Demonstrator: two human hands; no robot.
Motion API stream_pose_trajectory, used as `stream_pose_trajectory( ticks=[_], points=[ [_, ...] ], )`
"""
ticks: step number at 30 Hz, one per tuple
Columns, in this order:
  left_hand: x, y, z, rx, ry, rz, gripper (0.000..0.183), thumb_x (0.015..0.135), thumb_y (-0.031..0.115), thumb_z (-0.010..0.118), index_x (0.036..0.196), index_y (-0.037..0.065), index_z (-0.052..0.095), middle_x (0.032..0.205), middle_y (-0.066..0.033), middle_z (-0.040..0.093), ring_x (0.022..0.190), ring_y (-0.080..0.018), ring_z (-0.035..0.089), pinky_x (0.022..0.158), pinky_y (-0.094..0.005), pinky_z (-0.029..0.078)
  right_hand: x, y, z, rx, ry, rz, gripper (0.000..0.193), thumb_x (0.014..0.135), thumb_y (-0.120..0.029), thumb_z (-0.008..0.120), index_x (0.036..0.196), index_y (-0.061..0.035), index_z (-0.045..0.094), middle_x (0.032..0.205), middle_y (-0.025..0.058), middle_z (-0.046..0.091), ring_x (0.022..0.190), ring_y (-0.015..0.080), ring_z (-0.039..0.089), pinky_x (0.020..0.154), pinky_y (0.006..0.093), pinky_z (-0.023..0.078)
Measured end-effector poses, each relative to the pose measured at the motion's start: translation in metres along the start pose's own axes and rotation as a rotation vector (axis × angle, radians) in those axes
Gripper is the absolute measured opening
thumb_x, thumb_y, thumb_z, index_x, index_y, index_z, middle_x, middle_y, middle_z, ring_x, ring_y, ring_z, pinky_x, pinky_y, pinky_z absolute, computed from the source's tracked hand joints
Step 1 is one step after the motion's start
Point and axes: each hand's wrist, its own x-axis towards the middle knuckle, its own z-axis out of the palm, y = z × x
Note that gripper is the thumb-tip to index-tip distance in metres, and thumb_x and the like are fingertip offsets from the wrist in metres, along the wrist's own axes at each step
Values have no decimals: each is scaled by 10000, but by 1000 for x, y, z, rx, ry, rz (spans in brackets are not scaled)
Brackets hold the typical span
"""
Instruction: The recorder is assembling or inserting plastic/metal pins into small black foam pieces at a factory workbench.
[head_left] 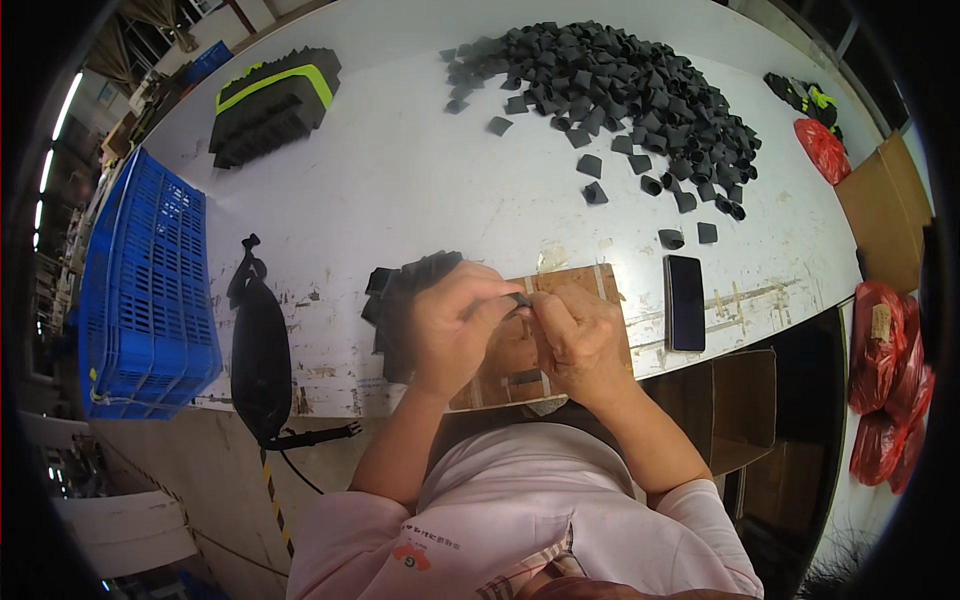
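My left hand and my right hand meet above a brown board at the table's front edge. Between their fingertips they pinch a small dark piece, mostly covered by the fingers. It resembles the black loops on the table, but its exact shape cannot be made out. Beside and partly behind my left hand lies a stack of flat black pieces. A large heap of short black fabric loops spreads over the far part of the table, a few lying loose nearer me.
A black phone lies right of the board. On the left are a black waist pouch and a blue plastic crate. A black stack with a yellow-green band sits far left. Red bags and a cardboard box stand right.
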Motion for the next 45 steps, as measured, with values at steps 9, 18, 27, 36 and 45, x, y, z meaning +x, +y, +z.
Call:
stream_pose_trajectory(
  ticks=[9,18,27,36,45],
  points=[
    [-37,-44,-35,465,175,-272,219,753,-39,549,971,-12,550,860,-71,582,769,-128,554,659,-233,444,40,49,-47,872,172,726,368,861,-339,492,887,9,609,570,8,529,486,42,425,449,183,322],
    [-45,-87,-32,1047,-7,-80,284,677,-32,576,958,0,545,922,-140,510,857,-322,514,757,-364,433,-68,25,6,964,-299,1039,326,886,-322,474,825,-24,591,569,3,522,476,36,413,430,170,312],
    [-36,-96,-46,1280,-406,-10,114,656,-26,549,765,2,530,781,-132,514,777,-293,539,678,-363,452,-78,24,6,1021,-342,1091,337,882,-319,488,819,-7,600,577,-4,519,504,49,443,468,174,356],
    [-36,-106,-45,1459,-569,102,100,614,-12,562,668,21,485,665,-106,512,598,-251,577,512,-319,476,-80,18,10,960,-381,1053,335,876,-307,497,792,-3,608,565,2,520,518,44,449,454,192,340],
    [-33,-58,-47,196,226,-641,99,839,52,524,861,-33,571,677,-38,574,505,-62,490,428,-185,396,-75,4,8,779,-280,870,227,838,-177,544,704,5,566,548,27,517,513,73,458,466,233,365]
  ],
)
